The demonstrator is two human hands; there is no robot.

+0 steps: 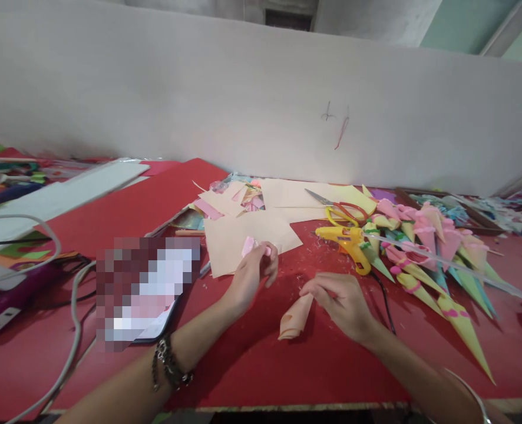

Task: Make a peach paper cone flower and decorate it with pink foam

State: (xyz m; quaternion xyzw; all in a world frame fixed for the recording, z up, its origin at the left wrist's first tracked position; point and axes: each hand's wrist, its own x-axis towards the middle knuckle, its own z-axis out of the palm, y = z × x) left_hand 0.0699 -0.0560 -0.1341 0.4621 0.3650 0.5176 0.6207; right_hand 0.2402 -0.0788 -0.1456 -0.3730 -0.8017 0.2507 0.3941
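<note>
In the head view my right hand (pixel 343 301) pinches the narrow tip of a peach paper cone (pixel 295 321). The cone's rolled, open end points down toward the near edge of the table. My left hand (pixel 253 272) is curled around a small shiny pink piece (pixel 248 245), whose exact kind I cannot make out. It hovers at the lower edge of a cream paper sheet (pixel 225 241). Beyond my right hand a yellow hot glue gun (pixel 347 238) lies on its side, a glue stick in its back. Scissors (pixel 336 206) with yellow and red handles rest behind it.
Finished paper cones (pixel 424 253) in pink, yellow and green are piled at right. A partly pixelated phone (pixel 155 318) lies left of my left arm. A white cable (pixel 76 312) and purple power strip (pixel 13 300) sit farther left. A white wall (pixel 243 88) stands behind the red table.
</note>
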